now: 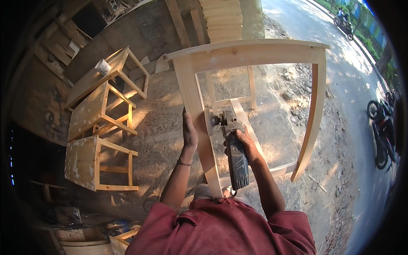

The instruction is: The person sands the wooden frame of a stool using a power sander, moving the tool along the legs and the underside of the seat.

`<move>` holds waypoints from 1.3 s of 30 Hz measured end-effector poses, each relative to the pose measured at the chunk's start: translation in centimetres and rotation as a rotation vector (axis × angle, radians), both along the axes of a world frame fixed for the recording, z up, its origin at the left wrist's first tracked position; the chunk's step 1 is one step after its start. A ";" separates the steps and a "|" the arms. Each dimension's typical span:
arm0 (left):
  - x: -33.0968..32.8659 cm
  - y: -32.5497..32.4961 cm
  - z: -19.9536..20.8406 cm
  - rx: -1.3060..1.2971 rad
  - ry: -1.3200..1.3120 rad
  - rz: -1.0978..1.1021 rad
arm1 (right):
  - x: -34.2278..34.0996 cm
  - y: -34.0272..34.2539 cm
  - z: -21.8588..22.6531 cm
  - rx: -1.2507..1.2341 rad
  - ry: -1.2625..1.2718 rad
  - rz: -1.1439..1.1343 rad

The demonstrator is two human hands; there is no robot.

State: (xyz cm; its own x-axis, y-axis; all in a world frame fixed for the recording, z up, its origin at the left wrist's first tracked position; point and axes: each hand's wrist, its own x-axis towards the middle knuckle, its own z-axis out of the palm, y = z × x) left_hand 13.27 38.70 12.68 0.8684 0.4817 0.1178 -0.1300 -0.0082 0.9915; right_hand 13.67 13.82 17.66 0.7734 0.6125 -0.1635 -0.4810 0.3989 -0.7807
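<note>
A pale wooden table frame [255,56] stands in front of me with its legs toward me. My right hand [250,143] is wrapped round the dark body of an angle grinder [238,159]. The grinder's round disc [209,121] meets the inner face of the frame's left leg [190,87]. On that leg's outer side lies my left hand [190,131], its fingers stretched along the wood; some fingertips are hidden. A cord loops out below the grinder near my shirt.
Several wooden stools [83,159] lie on their sides at the left, with a white cup [102,67] on the farthest one. Stacked boards [221,21] stand at the back. Rubble borders a road [357,110] on the right, where a motorcycle [381,136] is parked.
</note>
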 end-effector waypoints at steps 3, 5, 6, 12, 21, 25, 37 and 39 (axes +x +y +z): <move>-0.1 -0.2 -0.1 -0.001 0.007 -0.009 | -0.3 -0.3 0.1 -0.030 0.030 -0.004; -0.7 -0.5 -0.4 -0.003 0.018 -0.009 | 0.6 0.2 0.8 -0.040 0.011 -0.013; -1.0 -0.5 -0.6 -0.005 0.023 -0.008 | 1.2 0.6 1.3 -0.046 -0.008 -0.021; -1.8 -0.7 -1.0 -0.010 0.040 -0.011 | 4.0 1.9 3.9 -0.001 -0.077 0.002; -2.3 -0.7 -1.3 -0.005 0.056 -0.012 | 5.8 2.3 3.4 -0.007 -0.051 0.034; -2.4 -0.5 -1.4 0.002 0.065 -0.006 | 5.8 2.7 4.0 -0.024 -0.056 -0.004; -2.5 -0.8 -1.2 -0.049 0.092 0.004 | 6.8 2.9 4.8 -0.004 -0.066 0.017; -2.4 -0.6 -1.5 -0.051 0.083 0.005 | 6.8 3.1 4.9 0.013 -0.066 0.001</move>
